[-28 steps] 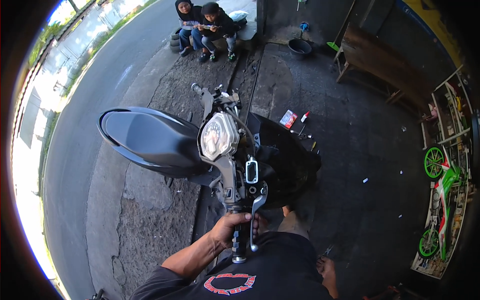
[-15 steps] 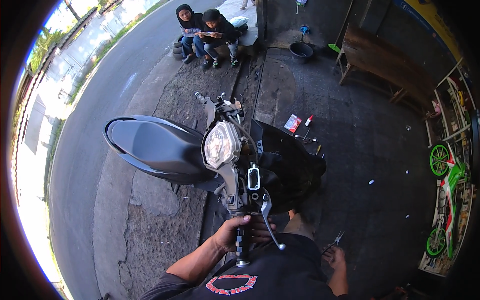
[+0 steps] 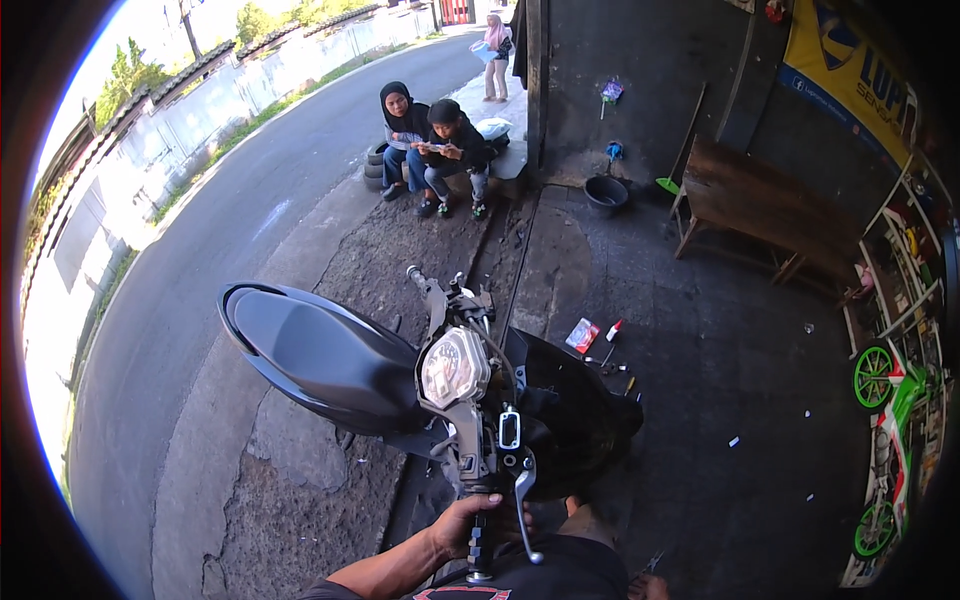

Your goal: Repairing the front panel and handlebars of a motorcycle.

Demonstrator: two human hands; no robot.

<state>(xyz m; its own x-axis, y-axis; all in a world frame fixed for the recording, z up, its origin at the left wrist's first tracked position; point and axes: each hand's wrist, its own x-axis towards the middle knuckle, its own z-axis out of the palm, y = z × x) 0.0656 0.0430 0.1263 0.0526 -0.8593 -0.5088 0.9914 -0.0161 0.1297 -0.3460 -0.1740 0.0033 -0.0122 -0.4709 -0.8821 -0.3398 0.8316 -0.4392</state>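
Note:
My left hand (image 3: 455,528) is closed around the black handlebar grip (image 3: 478,552) of a scooter, with some fingers hidden behind it. The silver brake lever (image 3: 525,510) runs just right of that hand. Farther up the bar is a rectangular brake fluid reservoir (image 3: 509,431), its top seemingly uncovered. A clear-lensed speedometer (image 3: 453,368) sits mid-handlebar, and the dark seat (image 3: 315,345) extends left. At the bottom edge, my right hand (image 3: 648,588) is partly cut off. Thin metal pliers (image 3: 654,564) point upward from its fingers.
On the dark floor lie a red-and-white packet (image 3: 582,335), a small red-capped white bottle (image 3: 614,330) and tools. Two people (image 3: 435,145) sit by stacked tyres. Behind stand a black basin (image 3: 606,196) and wooden bench (image 3: 765,200); a green-wheeled motorcycle (image 3: 895,430) is at right.
My view has tilted upward, so the scooter and floor appear lower and a standing person shows at the back. My left hand keeps its hold; my right hand and pliers sit at the lower edge.

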